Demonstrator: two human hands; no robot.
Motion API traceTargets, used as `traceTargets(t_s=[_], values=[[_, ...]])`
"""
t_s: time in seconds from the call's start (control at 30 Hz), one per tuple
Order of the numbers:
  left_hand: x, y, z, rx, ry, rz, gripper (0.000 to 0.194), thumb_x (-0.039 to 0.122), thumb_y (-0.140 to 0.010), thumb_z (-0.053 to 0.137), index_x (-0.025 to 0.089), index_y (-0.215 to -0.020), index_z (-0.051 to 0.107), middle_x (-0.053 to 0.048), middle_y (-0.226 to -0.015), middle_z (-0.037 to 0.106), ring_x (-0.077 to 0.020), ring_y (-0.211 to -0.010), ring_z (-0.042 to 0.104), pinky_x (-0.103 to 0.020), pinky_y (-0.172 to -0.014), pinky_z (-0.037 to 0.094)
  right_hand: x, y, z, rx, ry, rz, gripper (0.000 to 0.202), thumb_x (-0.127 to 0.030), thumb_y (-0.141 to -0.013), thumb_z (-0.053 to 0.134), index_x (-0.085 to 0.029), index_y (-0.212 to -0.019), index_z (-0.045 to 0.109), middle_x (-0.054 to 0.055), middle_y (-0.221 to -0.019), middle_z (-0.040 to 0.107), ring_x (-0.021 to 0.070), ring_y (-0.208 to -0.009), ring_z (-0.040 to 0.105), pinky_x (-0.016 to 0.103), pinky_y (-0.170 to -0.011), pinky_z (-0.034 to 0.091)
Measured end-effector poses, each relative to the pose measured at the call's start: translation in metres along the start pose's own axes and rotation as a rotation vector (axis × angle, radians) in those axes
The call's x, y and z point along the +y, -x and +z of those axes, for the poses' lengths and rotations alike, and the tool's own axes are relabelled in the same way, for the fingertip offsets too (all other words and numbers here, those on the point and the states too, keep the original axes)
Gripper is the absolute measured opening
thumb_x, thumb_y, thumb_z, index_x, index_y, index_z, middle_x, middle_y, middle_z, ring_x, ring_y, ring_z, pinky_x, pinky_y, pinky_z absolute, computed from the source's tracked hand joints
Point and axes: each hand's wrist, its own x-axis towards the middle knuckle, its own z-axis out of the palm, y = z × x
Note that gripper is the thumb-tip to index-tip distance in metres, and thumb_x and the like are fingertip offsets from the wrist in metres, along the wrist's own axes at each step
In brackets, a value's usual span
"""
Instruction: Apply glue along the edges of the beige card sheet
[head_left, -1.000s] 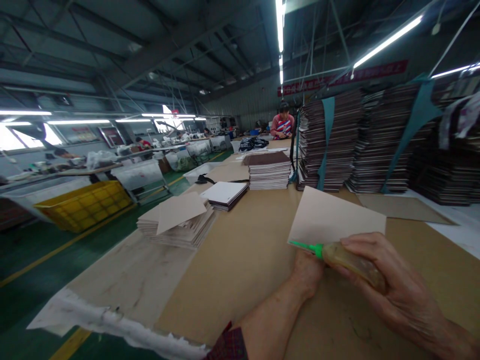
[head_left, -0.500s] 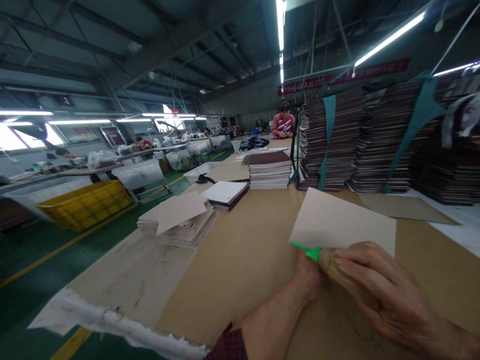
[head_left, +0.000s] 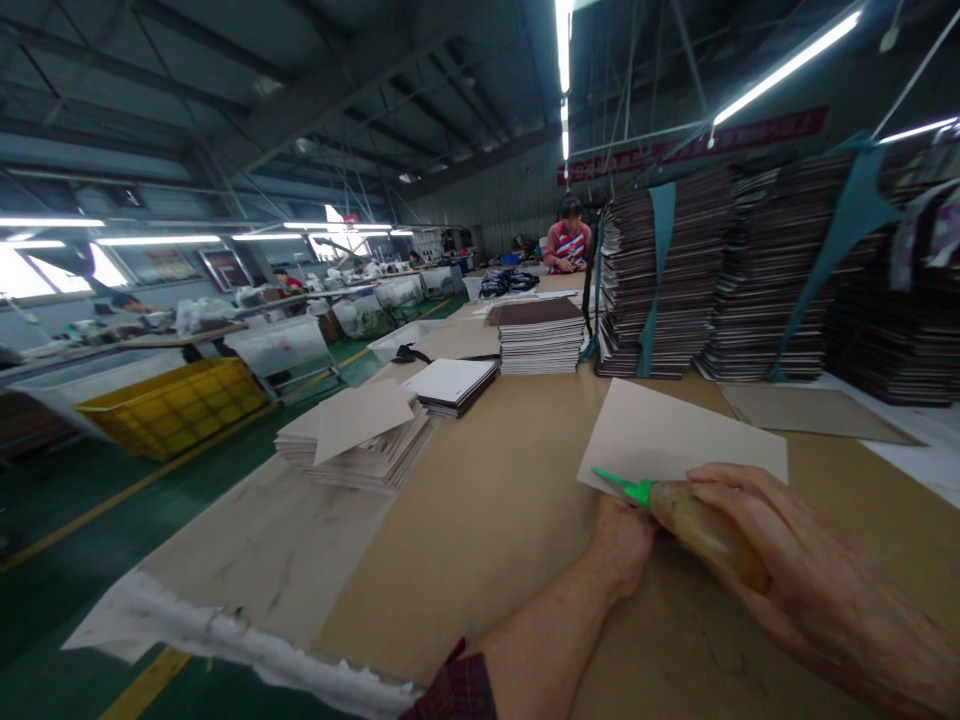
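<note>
My right hand (head_left: pixel 795 580) is wrapped around a squeeze bottle (head_left: pixel 701 528) of yellowish glue, the fingers closed over its body so that only the front part and the green nozzle (head_left: pixel 626 487) show. The nozzle tip sits at the near left corner of a pale card (head_left: pixel 675 440), which is held tilted above the brown counter (head_left: pixel 487 510). I cannot tell whether the tip actually touches the card.

My left hand (head_left: pixel 622 545) is under that near edge, mostly hidden by the card and the bottle. I see only the wrist and the back of the hand, so I cannot tell how its fingers are set or whether they pinch the card. A patch of plaid sleeve (head_left: pixel 457 695) is cut off at the bottom edge.

Further up the counter lies a loose pile of pale cards (head_left: pixel 360 445), one skewed on top, then a short stack with a white top (head_left: pixel 452 385) and another with a dark brown top (head_left: pixel 538 338). Tall dark stacks (head_left: pixel 679 280) with teal straps stand behind and run out of view to the right. A person in a striped top (head_left: pixel 568 245) works at the far end, too small to make out. A yellow crate (head_left: pixel 169 405) sits on the green floor to the left.
</note>
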Motion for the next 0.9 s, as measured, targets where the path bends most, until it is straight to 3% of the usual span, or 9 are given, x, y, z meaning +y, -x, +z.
traceTargets(t_s=[0.17, 0.3, 0.43, 0.53, 0.73, 0.9], values=[[0.005, 0.001, 0.005, 0.011, 0.041, 0.042, 0.037, 0.034, -0.065, 0.09, 0.019, -0.097, 0.082, -0.01, -0.104, 0.082, -0.0298, -0.096, 0.073, -0.043, -0.093, 0.058, -0.001, -0.005, -0.004, -0.013, -0.05, 0.029, 0.037, -0.022, -0.092, 0.053, -0.023, -0.128, 0.058, 0.013, -0.123, 0.07, 0.0312, -0.106, 0.075, 0.038, -0.079, 0.068], [0.001, -0.001, 0.002, 0.016, 0.05, 0.0, 0.042, 0.032, -0.063, 0.091, 0.018, -0.102, 0.082, -0.009, -0.102, 0.082, -0.0275, -0.09, 0.073, -0.04, -0.083, 0.058, 0.001, -0.004, -0.004, 0.002, -0.071, 0.082, 0.033, -0.026, -0.096, 0.053, -0.025, -0.129, 0.059, 0.012, -0.12, 0.071, 0.0298, -0.091, 0.078, 0.035, -0.065, 0.067], [-0.004, -0.002, -0.003, 0.016, 0.034, -0.02, 0.04, 0.033, -0.063, 0.092, 0.018, -0.099, 0.08, -0.006, -0.097, 0.079, -0.0206, -0.076, 0.066, -0.032, -0.068, 0.053, 0.007, -0.003, -0.003, 0.007, -0.023, 0.001, 0.043, -0.018, -0.093, 0.051, -0.022, -0.135, 0.058, 0.013, -0.124, 0.069, 0.0298, -0.103, 0.076, 0.038, -0.078, 0.068], [-0.003, -0.003, -0.002, 0.024, 0.016, -0.027, 0.041, 0.04, -0.063, 0.094, 0.018, -0.093, 0.078, -0.005, -0.089, 0.077, -0.0184, -0.069, 0.062, -0.033, -0.067, 0.051, 0.008, -0.003, -0.001, 0.025, -0.019, -0.018, 0.047, -0.016, -0.091, 0.05, -0.022, -0.137, 0.058, 0.013, -0.125, 0.069, 0.0306, -0.108, 0.074, 0.042, -0.084, 0.067], [0.001, -0.002, 0.002, 0.011, 0.002, 0.039, 0.044, 0.049, -0.065, 0.093, 0.018, -0.094, 0.079, -0.009, -0.101, 0.08, -0.0271, -0.093, 0.07, -0.038, -0.085, 0.056, 0.008, -0.004, -0.005, -0.016, -0.087, -0.05, 0.05, -0.013, -0.092, 0.05, -0.024, -0.14, 0.056, 0.013, -0.123, 0.069, 0.0291, -0.105, 0.074, 0.038, -0.083, 0.067], [0.001, 0.002, 0.002, 0.001, -0.003, -0.043, 0.047, 0.048, -0.066, 0.093, 0.02, -0.101, 0.08, -0.008, -0.1, 0.08, -0.0256, -0.084, 0.07, -0.037, -0.075, 0.057, 0.011, -0.011, -0.013, 0.022, -0.104, -0.04, 0.044, -0.015, -0.095, 0.05, -0.027, -0.137, 0.057, 0.012, -0.118, 0.069, 0.0294, -0.103, 0.074, 0.038, -0.081, 0.068]])
